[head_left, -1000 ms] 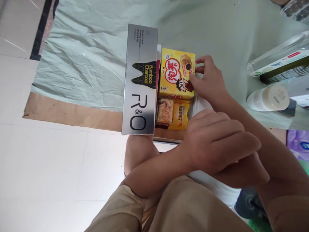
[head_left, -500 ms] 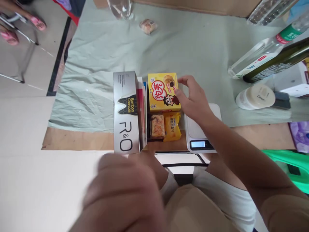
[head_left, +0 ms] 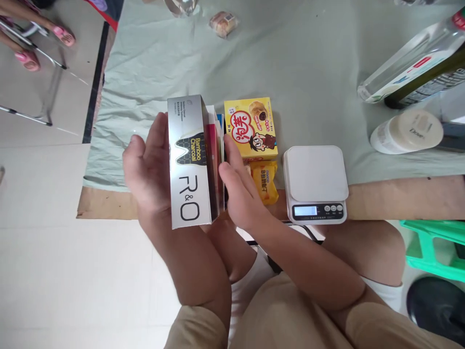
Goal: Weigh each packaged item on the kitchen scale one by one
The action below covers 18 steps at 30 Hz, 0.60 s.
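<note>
**Pressing a stack of boxes between two flat palms**

Kneeling at the edge of a brown board point(head_left: 109, 206), the person frames an upright stack of boxes with both hands. The left hand point(head_left: 148, 169) lies flat against the outer face of the silver box point(head_left: 189, 165), fingers straight and together, thumb up. The right hand point(head_left: 238, 194) presses flat on the other side of the stack, against the thin red box point(head_left: 212, 165) and the boxes behind it, fingers stretched forward; neither hand curls around anything. The stack stands on its long edge at the near rim of the green cloth point(head_left: 308, 72), squeezed between the two palms.

Just right of the right hand lies a yellow packet point(head_left: 267, 182), partly hidden by the fingers. Beyond it, touching the stack's far end, sits the yellow snack box point(head_left: 250, 128). Near these, further right, stands a white scale point(head_left: 314, 182) with its display lit.

Farther out on the right lie a white jar point(head_left: 407, 131) and two bottles point(head_left: 410, 72). At the cloth's far edge rests a small wrapped bun point(head_left: 223, 23). At the top left, another person's feet in pink sandals point(head_left: 43, 46) show on the floor.
</note>
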Each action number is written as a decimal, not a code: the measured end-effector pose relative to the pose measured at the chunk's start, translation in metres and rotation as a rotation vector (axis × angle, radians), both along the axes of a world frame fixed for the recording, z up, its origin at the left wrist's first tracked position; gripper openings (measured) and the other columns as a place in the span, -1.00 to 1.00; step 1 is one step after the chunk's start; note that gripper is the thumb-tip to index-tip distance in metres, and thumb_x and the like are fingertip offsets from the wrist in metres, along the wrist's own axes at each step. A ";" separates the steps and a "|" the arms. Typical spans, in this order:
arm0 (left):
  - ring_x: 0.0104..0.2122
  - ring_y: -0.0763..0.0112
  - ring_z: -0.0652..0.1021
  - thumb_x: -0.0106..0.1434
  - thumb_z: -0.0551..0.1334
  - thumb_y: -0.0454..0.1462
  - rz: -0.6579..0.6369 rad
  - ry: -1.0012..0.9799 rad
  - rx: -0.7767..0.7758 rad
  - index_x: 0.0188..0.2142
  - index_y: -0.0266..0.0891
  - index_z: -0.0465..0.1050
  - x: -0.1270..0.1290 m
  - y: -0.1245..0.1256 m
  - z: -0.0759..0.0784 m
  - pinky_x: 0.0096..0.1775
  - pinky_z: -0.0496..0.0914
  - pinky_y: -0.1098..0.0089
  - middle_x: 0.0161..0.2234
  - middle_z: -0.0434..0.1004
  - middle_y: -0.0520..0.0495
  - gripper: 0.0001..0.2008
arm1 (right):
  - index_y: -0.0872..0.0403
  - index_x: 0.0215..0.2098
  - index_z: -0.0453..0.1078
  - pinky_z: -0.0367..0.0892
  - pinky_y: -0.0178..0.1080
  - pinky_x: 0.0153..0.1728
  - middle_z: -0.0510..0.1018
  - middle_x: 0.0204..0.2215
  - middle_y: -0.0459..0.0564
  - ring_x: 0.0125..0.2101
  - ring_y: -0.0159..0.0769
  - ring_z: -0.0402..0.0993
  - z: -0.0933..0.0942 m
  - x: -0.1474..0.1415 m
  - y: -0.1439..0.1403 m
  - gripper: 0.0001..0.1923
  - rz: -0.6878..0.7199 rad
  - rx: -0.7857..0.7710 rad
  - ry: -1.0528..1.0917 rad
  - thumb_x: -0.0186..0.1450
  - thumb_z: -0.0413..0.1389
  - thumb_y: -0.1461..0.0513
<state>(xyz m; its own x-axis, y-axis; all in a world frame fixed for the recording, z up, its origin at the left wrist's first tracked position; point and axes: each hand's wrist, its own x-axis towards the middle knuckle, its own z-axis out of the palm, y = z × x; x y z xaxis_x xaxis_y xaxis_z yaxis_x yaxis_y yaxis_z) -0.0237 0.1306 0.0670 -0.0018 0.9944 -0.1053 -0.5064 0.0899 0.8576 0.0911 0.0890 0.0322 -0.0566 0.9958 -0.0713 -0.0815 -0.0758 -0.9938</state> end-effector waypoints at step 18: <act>0.30 -0.03 0.51 0.38 0.28 0.08 0.205 0.070 -0.252 -0.08 -0.14 0.62 0.033 -0.014 0.013 0.43 0.41 0.00 0.10 0.66 -0.05 -0.61 | 0.05 0.64 -0.40 -0.43 -0.11 0.69 -0.32 0.64 -0.13 0.64 -0.42 -0.47 -0.013 -0.011 0.004 0.07 0.095 0.065 -0.063 0.42 -0.32 -0.38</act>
<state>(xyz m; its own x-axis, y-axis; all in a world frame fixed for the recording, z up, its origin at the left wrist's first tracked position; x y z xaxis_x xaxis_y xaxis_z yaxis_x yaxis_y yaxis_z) 0.0090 0.1167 0.0802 -0.2150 0.9152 -0.3409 -0.4767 0.2064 0.8545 0.0802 0.0933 0.0189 -0.1480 0.9889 -0.0135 -0.0143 -0.0158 -0.9998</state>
